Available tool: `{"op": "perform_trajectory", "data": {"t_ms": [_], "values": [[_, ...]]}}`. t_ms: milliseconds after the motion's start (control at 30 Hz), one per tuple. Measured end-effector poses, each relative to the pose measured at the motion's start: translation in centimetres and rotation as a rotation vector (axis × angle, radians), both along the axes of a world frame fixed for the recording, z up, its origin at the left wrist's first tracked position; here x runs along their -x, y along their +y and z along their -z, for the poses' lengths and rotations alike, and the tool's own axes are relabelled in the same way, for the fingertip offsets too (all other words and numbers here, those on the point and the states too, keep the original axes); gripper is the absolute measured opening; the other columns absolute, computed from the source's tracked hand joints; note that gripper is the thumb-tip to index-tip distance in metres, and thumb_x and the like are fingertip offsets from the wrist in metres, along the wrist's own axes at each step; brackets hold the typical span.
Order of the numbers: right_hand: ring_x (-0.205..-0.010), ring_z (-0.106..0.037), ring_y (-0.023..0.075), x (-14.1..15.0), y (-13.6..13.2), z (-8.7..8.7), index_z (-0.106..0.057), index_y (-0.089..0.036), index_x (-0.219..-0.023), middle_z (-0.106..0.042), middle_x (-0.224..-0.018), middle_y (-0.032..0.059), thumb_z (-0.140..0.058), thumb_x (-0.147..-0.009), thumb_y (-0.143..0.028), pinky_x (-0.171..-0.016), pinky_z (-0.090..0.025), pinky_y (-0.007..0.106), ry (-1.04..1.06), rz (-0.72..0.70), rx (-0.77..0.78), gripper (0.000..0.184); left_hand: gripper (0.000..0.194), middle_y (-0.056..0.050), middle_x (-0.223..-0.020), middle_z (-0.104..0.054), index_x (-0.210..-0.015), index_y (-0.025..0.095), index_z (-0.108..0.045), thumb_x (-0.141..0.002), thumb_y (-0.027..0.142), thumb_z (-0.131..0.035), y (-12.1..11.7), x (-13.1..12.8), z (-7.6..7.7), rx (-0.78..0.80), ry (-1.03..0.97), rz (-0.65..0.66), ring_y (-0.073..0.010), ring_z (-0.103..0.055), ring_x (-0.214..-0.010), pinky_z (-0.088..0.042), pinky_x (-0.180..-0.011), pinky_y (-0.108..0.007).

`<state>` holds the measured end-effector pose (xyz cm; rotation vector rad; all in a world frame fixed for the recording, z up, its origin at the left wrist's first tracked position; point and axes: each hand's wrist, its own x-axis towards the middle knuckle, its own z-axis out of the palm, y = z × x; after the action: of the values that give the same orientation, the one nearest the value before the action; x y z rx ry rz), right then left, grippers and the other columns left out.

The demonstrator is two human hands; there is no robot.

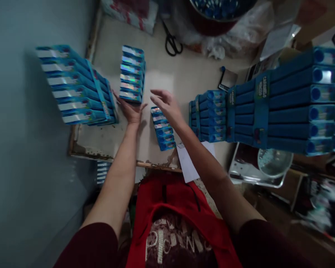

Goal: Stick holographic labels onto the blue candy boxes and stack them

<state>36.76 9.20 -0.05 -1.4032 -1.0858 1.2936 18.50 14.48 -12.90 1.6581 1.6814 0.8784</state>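
My left hand is open at the near end of a row of blue boxes with shiny silver strips. Its fingers and thumb are spread, and the palm seems to touch the last box. Slightly blurred, my right hand hovers with fingers stretched out and nothing in them. Under and beside it lies a shorter row of blue boxes, partly covered by the hand. To the left of my left hand stands a tall banded stack of blue boxes, close to its fingertips.
Tall banded stacks of blue boxes fill the right side. Black scissors lie at the back, near a bowl of blue pieces and clear plastic bags. White paper overhangs the front edge; a metal tray sits right of it.
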Motion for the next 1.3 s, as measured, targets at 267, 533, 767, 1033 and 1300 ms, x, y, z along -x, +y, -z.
{"op": "perform_trajectory", "data": {"t_ms": [267,533,767,1033,1300], "values": [[-0.099,-0.070,0.0335,-7.8,-30.6,-0.8,-0.074,-0.030,-0.099,-0.076,-0.098,0.0100,-0.071,-0.094,-0.052,-0.095,-0.058,0.055,-0.556,0.322,0.293,0.023,0.033,-0.016,-0.119,-0.077,-0.125,0.018,-0.068,-0.100,0.040,-0.064,-22.2,2.7,-4.5,0.191,0.170,-0.166,-0.0295,-0.076,-0.114,-0.060,-0.109,-0.050],[-0.083,-0.072,0.0188,-15.2,-27.8,2.1,-0.057,-0.026,-0.105,-0.073,-0.094,0.0003,-0.081,-0.071,-0.063,-0.072,-0.052,0.031,0.095,0.691,0.743,0.056,0.046,-0.023,-0.152,-0.069,-0.149,0.018,-0.067,-0.110,0.040,-0.053,-29.3,-11.8,-9.1,0.107,0.122,0.557,-0.0355,-0.060,-0.150,-0.045,-0.127,-0.054],[-0.073,-0.063,0.0135,-12.7,-26.4,6.0,-0.052,-0.027,-0.093,-0.065,-0.081,-0.0061,-0.073,-0.071,-0.027,-0.074,-0.053,0.029,0.357,0.878,0.805,0.031,0.033,-0.018,-0.126,-0.079,-0.124,0.019,-0.082,-0.102,0.016,-0.058,-29.2,-16.2,-8.4,0.362,0.500,0.870,-0.0374,-0.070,-0.122,-0.050,-0.110,-0.053],[-0.078,-0.067,0.0176,-12.7,-31.2,5.6,-0.060,-0.025,-0.092,-0.072,-0.082,-0.0014,-0.072,-0.071,-0.023,-0.074,-0.058,0.029,0.434,0.658,0.820,0.024,0.042,-0.021,-0.131,-0.077,-0.133,0.017,-0.078,-0.098,0.040,-0.075,-27.6,-16.0,-8.7,0.486,0.414,0.568,-0.0395,-0.068,-0.129,-0.050,-0.111,-0.047],[-0.080,-0.066,0.0232,-15.0,-34.0,2.1,-0.071,-0.022,-0.085,-0.072,-0.077,0.0051,-0.082,-0.092,-0.038,-0.087,-0.055,0.038,-0.292,0.166,0.675,0.020,0.035,-0.009,-0.117,-0.086,-0.121,0.024,-0.088,-0.093,0.034,-0.069,-27.8,-14.3,-7.0,0.799,0.311,0.501,-0.0342,-0.077,-0.114,-0.056,-0.096,-0.038]]}}
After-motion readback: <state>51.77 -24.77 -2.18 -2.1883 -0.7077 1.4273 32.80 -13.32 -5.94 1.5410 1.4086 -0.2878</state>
